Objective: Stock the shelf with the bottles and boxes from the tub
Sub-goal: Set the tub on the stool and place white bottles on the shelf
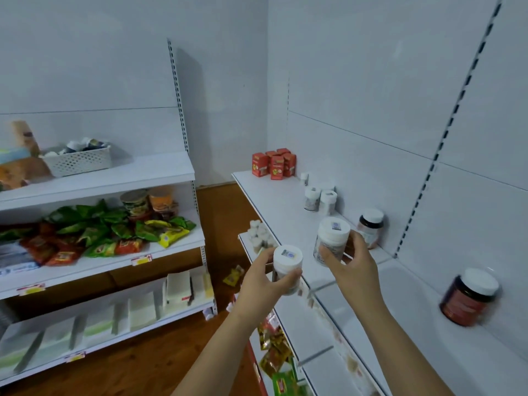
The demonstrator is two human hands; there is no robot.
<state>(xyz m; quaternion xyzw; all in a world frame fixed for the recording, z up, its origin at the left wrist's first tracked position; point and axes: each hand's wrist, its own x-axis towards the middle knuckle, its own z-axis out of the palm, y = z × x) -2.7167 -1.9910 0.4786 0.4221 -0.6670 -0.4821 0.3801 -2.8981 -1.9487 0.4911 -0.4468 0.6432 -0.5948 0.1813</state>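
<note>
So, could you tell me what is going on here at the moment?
A person is stocking the top shelf on the right. Each hand holds a white bottle: the left hand grips one out past the shelf's front edge, the right hand holds another over the shelf. Red boxes, small white bottles and two dark bottles already stand there.

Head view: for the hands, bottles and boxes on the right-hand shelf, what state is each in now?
Left hand: grips a white bottle, upright, held off the shelf.
Right hand: grips a second white bottle, upright, over the top shelf.
Red boxes: standing, grouped at the far end.
Small white bottles: standing, capped.
Dark bottle: upright, capped.
Dark red bottle: capped, blurred.
</note>
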